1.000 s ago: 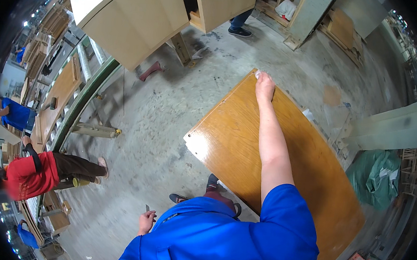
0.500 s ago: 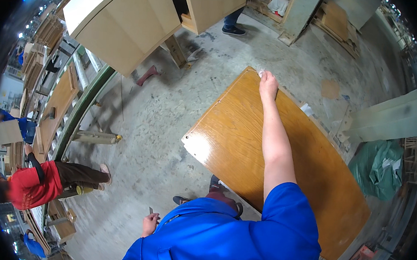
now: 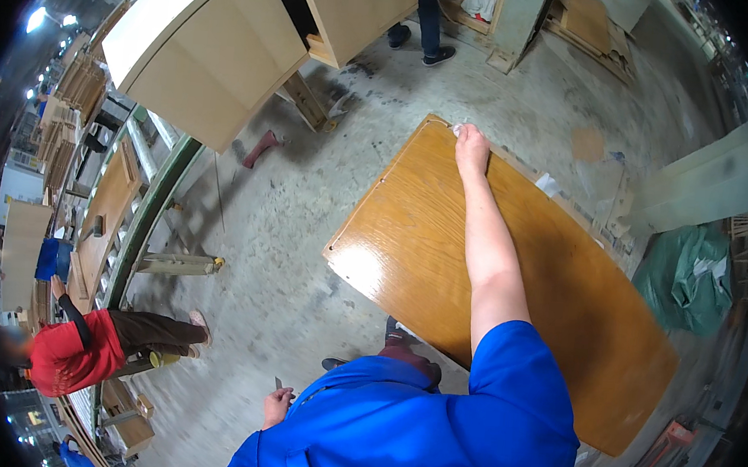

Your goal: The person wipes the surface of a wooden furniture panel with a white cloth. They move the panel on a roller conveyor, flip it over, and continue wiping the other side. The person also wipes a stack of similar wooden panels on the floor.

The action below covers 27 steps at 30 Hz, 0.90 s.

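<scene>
A glossy brown wood-grain panel [image 3: 510, 269] lies before me, slanting from upper left to lower right. My right hand [image 3: 473, 150] is closed at its far edge, near the far left corner. A small white wad [image 3: 457, 130], perhaps cloth or tissue, shows at those fingertips. Small holes dot the panel's left end, and a pale line runs along that border. Low beside my body, my left hand [image 3: 276, 407] is closed around a thin flat blade tool [image 3: 278, 384], like a scraper. Its blade points up from the fingers; the handle is hidden.
A pale wood cabinet [image 3: 222, 49] stands on a green-framed roller conveyor [image 3: 161, 197] at the upper left. A person in a red shirt [image 3: 79, 352] works beside the conveyor. Right of the panel are a grey post [image 3: 707, 187] and a green bag [image 3: 687, 277].
My view has shifted slightly; my right hand remains at the panel's far edge. Behind the cabinet, more of a person's legs shows. A pale board at far left now stands more upright.
</scene>
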### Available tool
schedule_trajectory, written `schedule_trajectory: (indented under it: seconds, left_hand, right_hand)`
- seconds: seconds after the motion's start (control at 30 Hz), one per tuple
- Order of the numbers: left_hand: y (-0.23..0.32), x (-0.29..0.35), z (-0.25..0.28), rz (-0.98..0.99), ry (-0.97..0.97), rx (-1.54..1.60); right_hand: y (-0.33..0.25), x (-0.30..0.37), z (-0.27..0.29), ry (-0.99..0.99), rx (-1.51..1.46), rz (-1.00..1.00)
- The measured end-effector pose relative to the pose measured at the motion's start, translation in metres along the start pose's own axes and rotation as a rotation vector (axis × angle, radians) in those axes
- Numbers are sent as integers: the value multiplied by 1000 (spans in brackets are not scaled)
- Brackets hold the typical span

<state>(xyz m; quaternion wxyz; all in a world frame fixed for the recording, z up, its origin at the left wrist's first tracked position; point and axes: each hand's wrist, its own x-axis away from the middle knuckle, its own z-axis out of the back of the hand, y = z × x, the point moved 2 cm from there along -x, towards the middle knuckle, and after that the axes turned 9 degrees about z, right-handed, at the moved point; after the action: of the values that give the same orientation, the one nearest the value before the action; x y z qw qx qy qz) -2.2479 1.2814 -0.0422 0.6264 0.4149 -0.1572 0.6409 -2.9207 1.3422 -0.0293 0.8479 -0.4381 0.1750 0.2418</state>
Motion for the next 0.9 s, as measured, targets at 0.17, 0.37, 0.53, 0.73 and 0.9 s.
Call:
schedule_trajectory:
  seconds: [0.17,0.37,0.53,0.73,0.9]
  left_hand:
    - [-2,-2,-2,-4,-29,21]
    - [3,-10,-3,-103,-53,-35]
    - [14,-11,-6,-123,-59,-86]
    - [29,-13,-7,-216,-90,-128]
    - [35,-15,-11,-225,-101,-122]
  right_hand:
    - [11,10,20,42,-1,-19]
    - [36,32,66,77,36,-69]
    - [57,58,117,124,92,-126]
    - [81,83,176,221,147,-196]
    - [92,92,202,239,176,-186]
